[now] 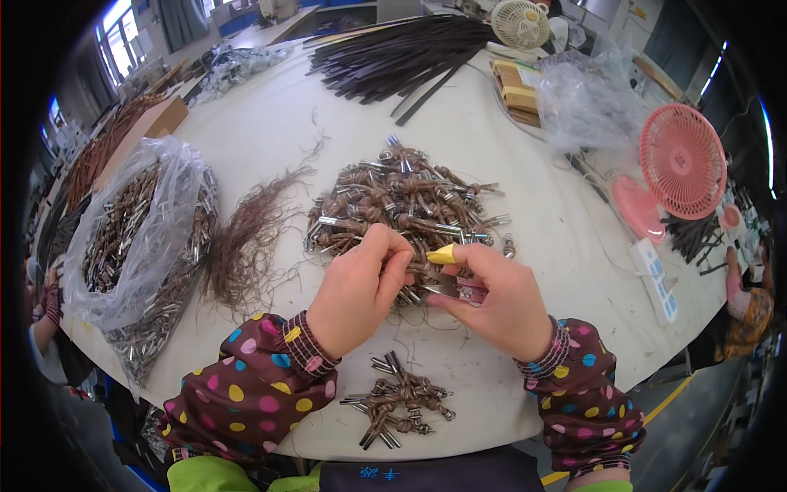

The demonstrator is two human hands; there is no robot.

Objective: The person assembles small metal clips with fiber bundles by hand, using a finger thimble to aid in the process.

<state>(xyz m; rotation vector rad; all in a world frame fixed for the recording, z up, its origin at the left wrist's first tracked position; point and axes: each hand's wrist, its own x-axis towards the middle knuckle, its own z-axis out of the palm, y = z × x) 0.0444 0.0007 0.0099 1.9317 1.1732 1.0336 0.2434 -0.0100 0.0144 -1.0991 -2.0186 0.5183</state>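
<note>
In the middle of the white table lies a heap of brown knotted cords with silver metal tips (393, 193). My left hand (361, 283) is closed in a pinch at the heap's near side, its fingertips on a brown knotted cord (407, 293) that they mostly hide. Just to the right, my right hand (496, 299) grips small thread snips (443, 287) with a metal blade and a pinkish handle. The blade points toward my left fingertips. A yellow finger cover (443, 254) sits on my right index finger. Closer to me is a smaller pile of similar cords (398, 402).
At left stands a clear plastic bag (156, 238) full of such cords, beside a tangle of brown thread scraps (254, 234). Dark strips (393, 57) lie at the far side. On the right are a pink fan (683, 160), a white power strip (654, 279) and crumpled plastic (586, 102).
</note>
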